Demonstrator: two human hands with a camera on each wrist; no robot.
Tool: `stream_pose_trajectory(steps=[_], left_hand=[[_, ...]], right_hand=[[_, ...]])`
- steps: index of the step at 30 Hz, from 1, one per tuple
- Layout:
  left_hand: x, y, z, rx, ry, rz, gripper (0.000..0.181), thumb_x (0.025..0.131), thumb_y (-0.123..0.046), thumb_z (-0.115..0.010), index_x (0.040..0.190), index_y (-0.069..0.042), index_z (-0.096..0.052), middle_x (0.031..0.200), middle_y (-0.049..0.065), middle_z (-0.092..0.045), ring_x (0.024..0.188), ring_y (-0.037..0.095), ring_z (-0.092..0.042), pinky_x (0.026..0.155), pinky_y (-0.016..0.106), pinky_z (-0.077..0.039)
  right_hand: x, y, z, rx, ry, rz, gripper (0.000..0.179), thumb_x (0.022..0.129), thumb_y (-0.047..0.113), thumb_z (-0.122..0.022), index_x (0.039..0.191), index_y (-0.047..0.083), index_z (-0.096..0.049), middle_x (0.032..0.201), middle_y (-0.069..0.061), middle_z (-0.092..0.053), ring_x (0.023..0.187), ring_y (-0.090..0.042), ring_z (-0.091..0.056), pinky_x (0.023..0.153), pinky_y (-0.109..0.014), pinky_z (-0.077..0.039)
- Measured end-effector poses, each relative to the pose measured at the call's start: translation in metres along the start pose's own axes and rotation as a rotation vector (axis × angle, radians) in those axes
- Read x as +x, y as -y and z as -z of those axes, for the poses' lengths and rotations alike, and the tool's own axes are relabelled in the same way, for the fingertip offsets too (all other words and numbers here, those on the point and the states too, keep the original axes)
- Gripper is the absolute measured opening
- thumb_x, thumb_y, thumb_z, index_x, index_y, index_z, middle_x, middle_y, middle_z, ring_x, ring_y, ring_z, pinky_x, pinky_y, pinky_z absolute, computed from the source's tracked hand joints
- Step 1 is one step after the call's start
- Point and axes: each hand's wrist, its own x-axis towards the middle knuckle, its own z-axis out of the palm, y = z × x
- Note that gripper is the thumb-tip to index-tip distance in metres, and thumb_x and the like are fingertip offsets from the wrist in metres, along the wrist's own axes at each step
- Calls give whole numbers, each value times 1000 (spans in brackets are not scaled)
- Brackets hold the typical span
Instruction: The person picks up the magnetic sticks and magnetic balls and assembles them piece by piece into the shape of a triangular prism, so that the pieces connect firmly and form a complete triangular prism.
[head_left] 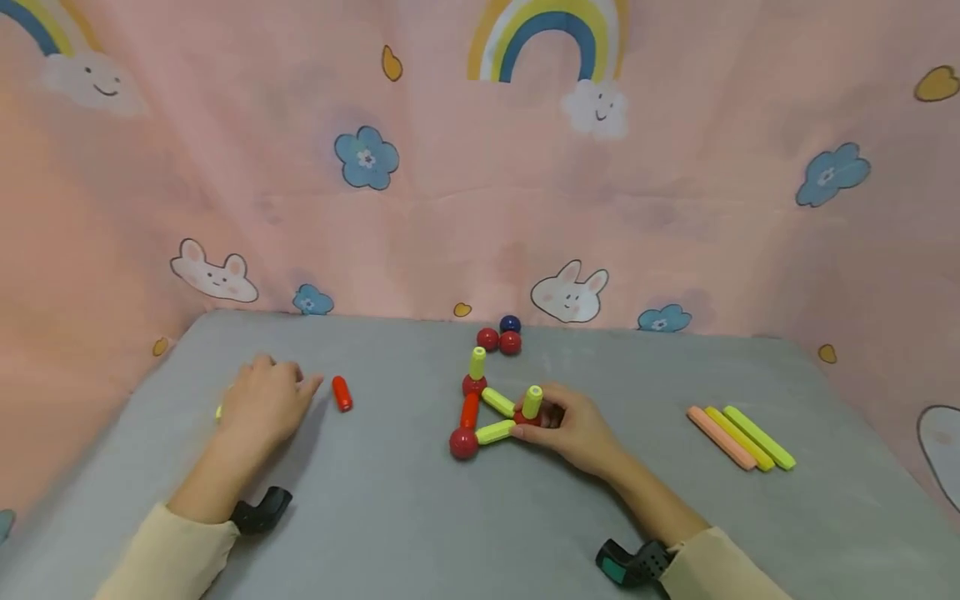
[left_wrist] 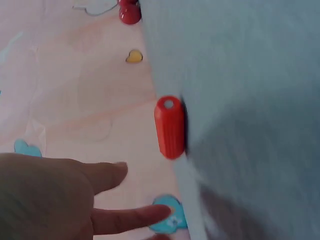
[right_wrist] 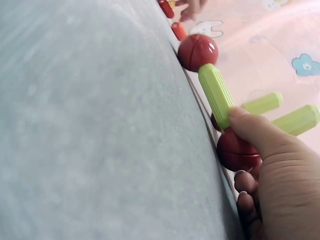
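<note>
Pointing up, axis upright — green rod (head_left: 532,404) on held ball (head_left: 527,419).

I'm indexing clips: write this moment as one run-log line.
right hand: grips red ball of triangular frame; left hand: near loose red rod; three longer rods: side by side

Soft light is washing over the grey surface (head_left: 375,525)!
A soft shadow is running from the left arm (head_left: 221,479) toward the near edge; beyond the left edge the pink backdrop (head_left: 90,217) is glowing warmer. The left-wrist view is looking dim, the left hand (left_wrist: 47,195) blurring, while in the right-wrist view glints are shining off a red ball (right_wrist: 196,53).
</note>
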Motion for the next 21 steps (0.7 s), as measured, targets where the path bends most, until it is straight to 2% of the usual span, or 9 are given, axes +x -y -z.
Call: stream_pose_trajectory(steps=[3, 5, 7, 10, 13, 16, 19, 21], left_hand=[[12, -18, -3, -82, 41, 22, 49, 101, -41, -57, 110, 5, -68, 103, 22, -66, 85, 33, -61, 68, 41, -52], [21, -26, -6, -114, 98, 24, 45, 98, -41, -61, 105, 4, -66, 93, 17, -67, 77, 27, -60, 61, 33, -47], [28, -33, -11, -117, 125, 11, 35, 95, -34, -67, 96, 1, -66, 83, 12, -65, 72, 24, -58, 58, 29, -43], [33, -42, -20, -98, 124, -39, 19, 89, -19, -73, 88, -3, -64, 76, 8, -59, 71, 23, -55, 59, 29, -40], [33, -48, -26, -147, 82, -111, 14, 90, -17, -74, 95, -6, -67, 79, 6, -62, 72, 21, -56, 61, 30, -42], [32, -60, -28, -301, 78, -220, 21, 92, -21, -74, 109, -11, -67, 91, 5, -68, 75, 17, -60, 65, 29, -47], [29, -75, -31, -526, 122, -315, 28, 93, -20, -74, 118, -12, -66, 105, 6, -72, 79, 15, -67, 71, 28, -55], [26, -84, -34, -656, 152, -348, 31, 92, -17, -75, 120, -10, -64, 109, 7, -71, 82, 15, -71, 76, 30, -59]], right_hand=[[2, 0, -2, -22, -51, -18, 22, 83, 18, -84, 101, 16, -72, 78, 2, -53, 68, -11, -50, 57, -21, -42], [5, 1, -5, -27, -81, -22, 23, 81, 15, -85, 101, 16, -73, 76, 2, -52, 66, -12, -50, 56, -22, -41], [6, 1, -6, -43, -93, -32, 23, 81, 15, -85, 101, 16, -73, 76, 2, -52, 66, -12, -49, 55, -21, -41], [5, -1, -6, -62, -84, -47, 24, 82, 20, -85, 101, 16, -73, 77, 1, -53, 67, -11, -50, 56, -21, -41], [7, 0, -7, -61, -80, -46, 24, 82, 22, -85, 101, 15, -73, 78, -1, -54, 68, -11, -50, 56, -20, -41], [8, 1, -6, -43, -108, -29, 22, 82, 20, -85, 100, 13, -73, 78, -2, -53, 67, -12, -48, 56, -20, -40], [7, 0, -5, -45, -126, -16, 22, 82, 19, -85, 98, 13, -73, 78, -2, -53, 67, -11, -48, 55, -20, -39], [7, -2, -5, -49, -124, -17, 21, 81, 19, -86, 97, 13, -73, 78, -2, -53, 66, -11, -48, 55, -20, -39]])
